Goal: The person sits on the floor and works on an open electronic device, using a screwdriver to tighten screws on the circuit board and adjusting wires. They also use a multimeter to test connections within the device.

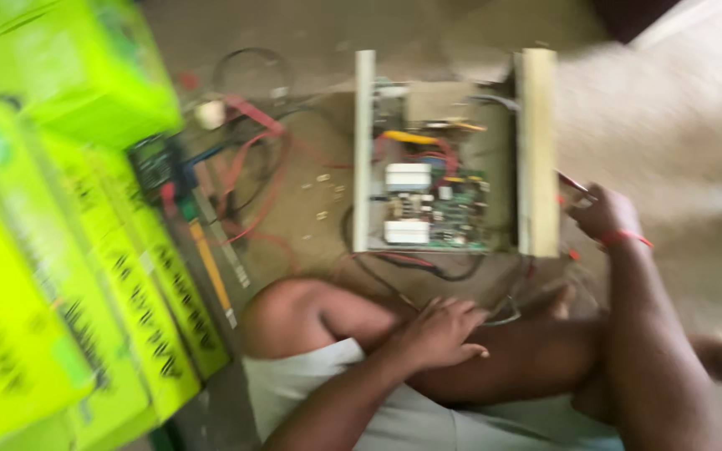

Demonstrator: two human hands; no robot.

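While the right hand [602, 213] hovers just beside the outer wall of the open cream-sided metal chassis [453, 150], its fingers pinch a small thin object with a red tip [577, 190] (too blurred to say what it is), so that grip is closed on it. A red band sits around that wrist. The left hand [440, 332] lies flat on the person's bent leg, fingers spread and grip released, holding nothing.

That chassis stands on the bare floor [670, 125] right in front of the crossed legs, its top off. Inside it a green circuit board [453, 213] shows, with two white blocks at its left edge and yellow and red wires above them. Black cable loops out from under the near side of the case.

Further left on the floor, a tangle of red and black leads [252, 159] lies beside a small dark meter [152, 163] and a long yellow-handled tool [211, 267]. Bright lime-green cardboard boxes [60, 276] are stacked along the left edge.
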